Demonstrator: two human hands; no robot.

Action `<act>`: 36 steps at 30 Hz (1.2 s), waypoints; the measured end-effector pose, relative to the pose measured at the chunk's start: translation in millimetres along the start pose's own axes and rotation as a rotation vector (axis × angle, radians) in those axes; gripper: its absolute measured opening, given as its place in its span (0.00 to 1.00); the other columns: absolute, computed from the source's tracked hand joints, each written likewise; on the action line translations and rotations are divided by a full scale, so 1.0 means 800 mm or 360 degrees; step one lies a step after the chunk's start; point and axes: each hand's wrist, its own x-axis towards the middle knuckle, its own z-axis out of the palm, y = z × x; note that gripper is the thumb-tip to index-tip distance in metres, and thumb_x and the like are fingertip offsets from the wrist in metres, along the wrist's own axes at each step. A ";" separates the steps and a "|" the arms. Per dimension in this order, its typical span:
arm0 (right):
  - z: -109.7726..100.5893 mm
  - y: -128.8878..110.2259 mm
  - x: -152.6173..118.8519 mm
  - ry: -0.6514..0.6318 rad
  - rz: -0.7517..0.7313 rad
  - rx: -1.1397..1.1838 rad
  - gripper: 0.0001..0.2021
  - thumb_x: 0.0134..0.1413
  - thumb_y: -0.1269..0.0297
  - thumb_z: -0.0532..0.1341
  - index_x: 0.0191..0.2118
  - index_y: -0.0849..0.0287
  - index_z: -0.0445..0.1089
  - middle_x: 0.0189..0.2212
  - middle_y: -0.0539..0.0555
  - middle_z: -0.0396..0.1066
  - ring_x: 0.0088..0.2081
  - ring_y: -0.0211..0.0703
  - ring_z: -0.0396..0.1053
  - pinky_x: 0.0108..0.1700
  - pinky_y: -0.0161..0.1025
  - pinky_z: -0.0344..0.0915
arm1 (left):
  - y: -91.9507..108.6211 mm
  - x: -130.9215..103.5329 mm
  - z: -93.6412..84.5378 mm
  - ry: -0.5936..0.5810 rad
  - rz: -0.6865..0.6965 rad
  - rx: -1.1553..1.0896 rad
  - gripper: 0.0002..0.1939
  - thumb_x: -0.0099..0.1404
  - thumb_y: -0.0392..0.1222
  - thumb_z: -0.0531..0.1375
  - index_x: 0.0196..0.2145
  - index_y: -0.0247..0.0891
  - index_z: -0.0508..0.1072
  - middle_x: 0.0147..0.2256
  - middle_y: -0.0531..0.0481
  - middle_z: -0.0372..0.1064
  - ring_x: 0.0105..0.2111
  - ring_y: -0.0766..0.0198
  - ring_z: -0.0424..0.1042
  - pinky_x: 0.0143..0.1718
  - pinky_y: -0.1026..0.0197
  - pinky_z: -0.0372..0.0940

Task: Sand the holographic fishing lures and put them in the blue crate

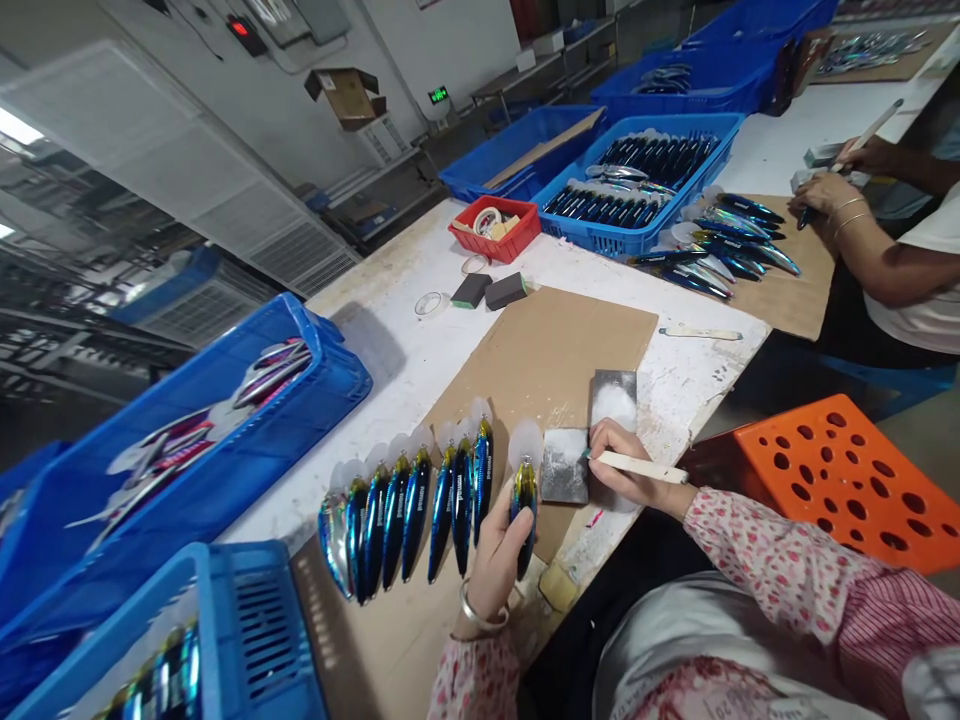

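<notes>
My left hand is closed around a blue-black fishing lure with a clear round lip at its top end. Just to the right, my right hand grips a white stick-like tool, its tip close to a grey sanding block. A second grey block, with a whitish patch, lies behind my right hand. Several similar lures lie side by side in a row on cardboard, left of my left hand.
Blue crates of lures stand at the left. Farther back are a red tray, two dark sponge blocks and a blue basket. Another person's hands work at the right, above an orange perforated stool. A loose stick lies near the edge.
</notes>
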 end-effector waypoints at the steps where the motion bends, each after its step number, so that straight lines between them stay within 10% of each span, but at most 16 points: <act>1: 0.000 0.000 0.000 -0.0001 -0.0010 -0.0002 0.06 0.60 0.64 0.55 0.32 0.56 0.59 0.31 0.52 0.61 0.35 0.43 0.62 0.36 0.42 0.61 | 0.003 0.002 0.000 0.0020 0.0019 0.0061 0.23 0.64 0.53 0.55 0.51 0.35 0.67 0.31 0.50 0.67 0.29 0.65 0.64 0.33 0.60 0.64; 13: 0.004 -0.010 0.003 -0.0003 -0.0109 -0.0010 0.06 0.60 0.63 0.56 0.32 0.56 0.61 0.29 0.52 0.64 0.34 0.43 0.63 0.38 0.42 0.63 | 0.027 0.008 0.015 0.0094 -0.0101 0.0538 0.24 0.68 0.54 0.46 0.48 0.34 0.68 0.30 0.49 0.71 0.24 0.65 0.68 0.27 0.62 0.65; 22: 0.025 -0.016 -0.013 -0.0103 0.0351 0.0150 0.10 0.63 0.57 0.56 0.34 0.58 0.64 0.27 0.48 0.66 0.29 0.37 0.64 0.31 0.35 0.60 | 0.011 -0.001 0.043 0.0307 0.0018 0.1218 0.20 0.66 0.48 0.50 0.51 0.36 0.67 0.38 0.43 0.76 0.38 0.54 0.76 0.36 0.57 0.68; 36: 0.033 -0.016 -0.014 -0.0092 -0.0172 -0.0244 0.04 0.59 0.66 0.53 0.32 0.56 0.59 0.28 0.53 0.65 0.33 0.44 0.62 0.36 0.43 0.61 | 0.046 0.015 0.084 0.0188 -0.0419 0.2088 0.17 0.67 0.48 0.47 0.44 0.33 0.66 0.31 0.38 0.75 0.33 0.46 0.76 0.30 0.55 0.62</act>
